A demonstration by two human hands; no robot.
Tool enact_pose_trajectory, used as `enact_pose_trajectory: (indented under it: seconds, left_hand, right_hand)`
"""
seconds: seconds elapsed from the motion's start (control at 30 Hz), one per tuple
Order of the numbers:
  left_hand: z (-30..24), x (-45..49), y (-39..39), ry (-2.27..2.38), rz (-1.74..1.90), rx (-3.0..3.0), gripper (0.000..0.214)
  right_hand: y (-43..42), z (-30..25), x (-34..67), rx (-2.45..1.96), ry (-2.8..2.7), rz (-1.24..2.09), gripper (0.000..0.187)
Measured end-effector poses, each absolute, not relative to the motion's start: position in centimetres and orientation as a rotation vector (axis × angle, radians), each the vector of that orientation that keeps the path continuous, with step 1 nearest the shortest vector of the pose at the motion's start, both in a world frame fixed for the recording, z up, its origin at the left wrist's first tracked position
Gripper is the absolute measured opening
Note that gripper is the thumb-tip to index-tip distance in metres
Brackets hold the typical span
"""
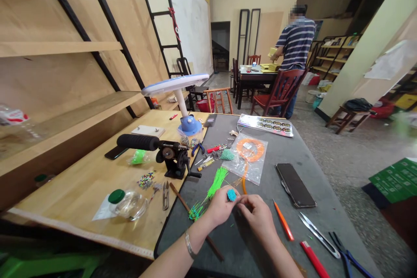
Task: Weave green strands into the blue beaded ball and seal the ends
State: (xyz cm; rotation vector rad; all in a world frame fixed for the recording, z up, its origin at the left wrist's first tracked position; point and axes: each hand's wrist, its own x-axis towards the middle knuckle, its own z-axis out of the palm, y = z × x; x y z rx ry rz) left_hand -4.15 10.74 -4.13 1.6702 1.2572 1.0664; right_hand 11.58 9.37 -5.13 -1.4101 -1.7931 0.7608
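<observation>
My left hand [221, 206] is closed, with a small turquoise bundle [231, 195] showing between its fingers. My right hand [258, 212] is closed in a pinch against the left fingertips; whatever lies in that pinch is too small or hidden to name. An orange cord [244, 181] runs from a coil [250, 150] on a clear plastic bag to just behind the hands. Beside the left hand lie a bunch of bright green strands [217, 181] and a green-and-blue tangle [196, 211]. Under the left forearm passes a thin brown stick [213, 247].
Right of my hands lie a phone [296, 185], an orange pointed tool [283, 220], metal snips [318, 234], a red-handled tool [313, 259] and pliers [345, 254]. Leftward stand a black hand-cranked device [174, 158], a lamp [189, 125] and a jar [130, 204]. A person [297, 41] stands behind.
</observation>
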Motion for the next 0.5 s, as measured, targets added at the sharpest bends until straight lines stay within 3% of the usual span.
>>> enact_pose_trajectory:
  seconds: [0.3,0.4,0.5]
  left_hand:
    - [-3.87,-4.36,10.86,1.274,1.053,1.666,0.012]
    - [-3.72,-4.43,11.0,1.268,1.056,1.668,0.012]
    - [-3.74,-4.39,11.0,1.262,1.054,1.67,0.011]
  right_hand:
    - [9.35,-5.68,12.01,-1.491,-1.788,0.751,0.021]
    - [9.28,-5.36,11.79,-1.446,-1.807,0.751,0.009]
    - [9.32,-4.68,11.2,-1.437,-1.801,0.729,0.01]
